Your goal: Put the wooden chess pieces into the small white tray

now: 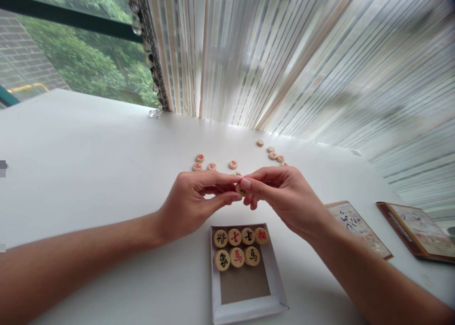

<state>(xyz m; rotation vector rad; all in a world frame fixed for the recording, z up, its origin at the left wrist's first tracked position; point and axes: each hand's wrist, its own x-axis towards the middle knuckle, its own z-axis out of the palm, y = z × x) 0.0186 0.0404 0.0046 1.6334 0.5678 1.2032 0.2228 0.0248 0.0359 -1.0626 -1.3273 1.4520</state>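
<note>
Over the table, my left hand [194, 199] and my right hand [280, 194] meet at one round wooden Chinese chess piece [241, 190]. The left thumb and forefinger grip its edge, and the right thumb presses against it from the other side. Fingers cover most of its dark marking. Below them lies an open white box [247, 311] with two rows of pieces, face up. The upper row includes a red piece [261, 236] at its right end; the lower row starts with a black piece [222, 260]. The grey-brown bottom shows in the box's near part.
Several loose pieces lie beyond my hands, including a red-marked piece [200, 158] at left and a blank-faced piece [260, 143] at right. A printed box lid [359, 225] and another printed box [419, 230] lie right. Striped string curtains [249, 54] hang along the far edge.
</note>
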